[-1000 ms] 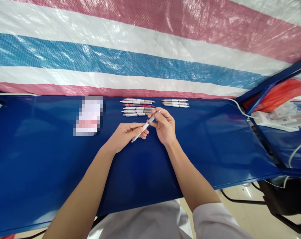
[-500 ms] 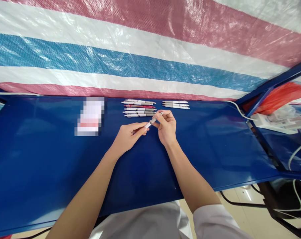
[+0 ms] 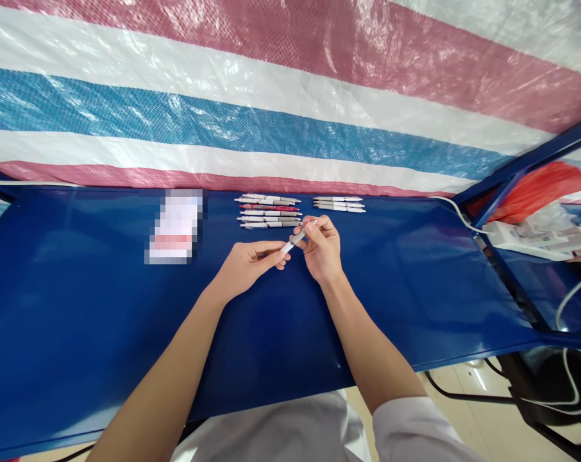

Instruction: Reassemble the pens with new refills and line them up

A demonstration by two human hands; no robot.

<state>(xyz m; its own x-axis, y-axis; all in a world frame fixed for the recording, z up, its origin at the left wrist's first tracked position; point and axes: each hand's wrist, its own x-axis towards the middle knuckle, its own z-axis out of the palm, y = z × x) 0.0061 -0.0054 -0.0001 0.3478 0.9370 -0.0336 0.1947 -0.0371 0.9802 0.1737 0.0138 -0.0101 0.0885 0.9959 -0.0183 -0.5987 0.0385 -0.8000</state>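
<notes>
Both my hands hold one white and grey pen (image 3: 294,240) above the blue table (image 3: 79,308). My left hand (image 3: 246,264) is closed around the pen's lower end, most of which is hidden in the fingers. My right hand (image 3: 322,248) pinches the upper grey end between thumb and fingers. Just beyond the hands lies a row of several pens (image 3: 268,211), one of them red. A second group of three white pens (image 3: 338,204) lies to its right.
A blurred white and pink card (image 3: 175,226) lies left of the pens. A striped plastic sheet (image 3: 252,102) hangs behind the table. At the right stand a second blue table with a white power strip (image 3: 516,236), cables and a red bag (image 3: 535,187).
The pen has slid deeper into my left hand, so less of it shows. Both hands stay at about the same spot above the table.
</notes>
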